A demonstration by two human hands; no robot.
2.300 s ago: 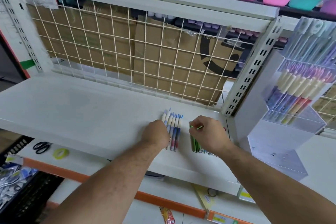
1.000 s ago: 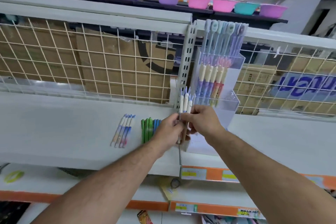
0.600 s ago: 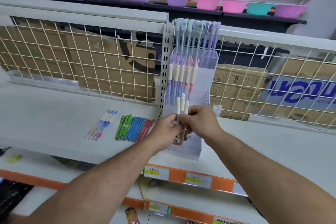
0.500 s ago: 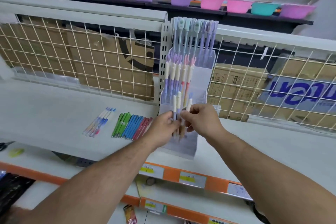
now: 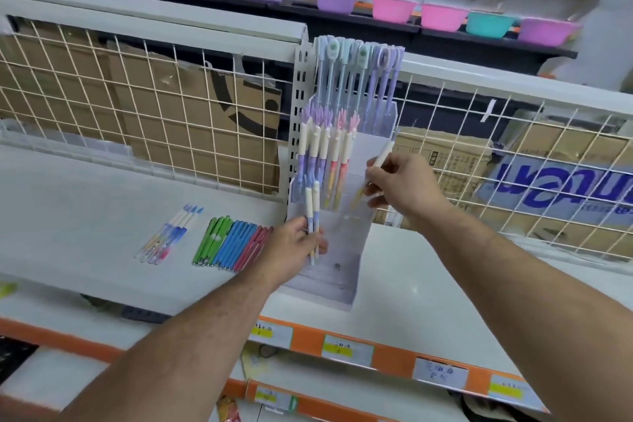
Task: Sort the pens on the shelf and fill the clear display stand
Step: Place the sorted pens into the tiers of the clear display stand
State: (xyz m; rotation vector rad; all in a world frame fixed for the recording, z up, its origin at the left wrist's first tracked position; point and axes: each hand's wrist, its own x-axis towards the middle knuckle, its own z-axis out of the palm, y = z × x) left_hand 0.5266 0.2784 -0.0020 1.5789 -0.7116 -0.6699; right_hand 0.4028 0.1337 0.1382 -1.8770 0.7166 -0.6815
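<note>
The clear tiered display stand (image 5: pixel 329 279) stands on the white shelf (image 5: pixel 85 216), with tall pastel pens in its top tier and white-capped pens in the middle tier. My left hand (image 5: pixel 291 247) grips two white-capped pens (image 5: pixel 312 212) upright in front of the stand's lower tier. My right hand (image 5: pixel 400 188) pinches one white-capped pen (image 5: pixel 381 158), tilted, at the stand's right side. Left of the stand a row of green, blue and red pens (image 5: pixel 231 243) lies flat, and further left a small group of blue-tipped pens (image 5: pixel 169 235).
A wire grid back panel (image 5: pixel 137 106) with cardboard behind it bounds the shelf. Coloured bowls (image 5: pixel 394 8) line a higher shelf. Orange price-tag strips (image 5: pixel 376 353) edge the shelf front below my arms.
My hands were together holding the bunch of white-capped pens; now the right hand has drawn one pen away up and to the right, while the left keeps two pens lower down.
</note>
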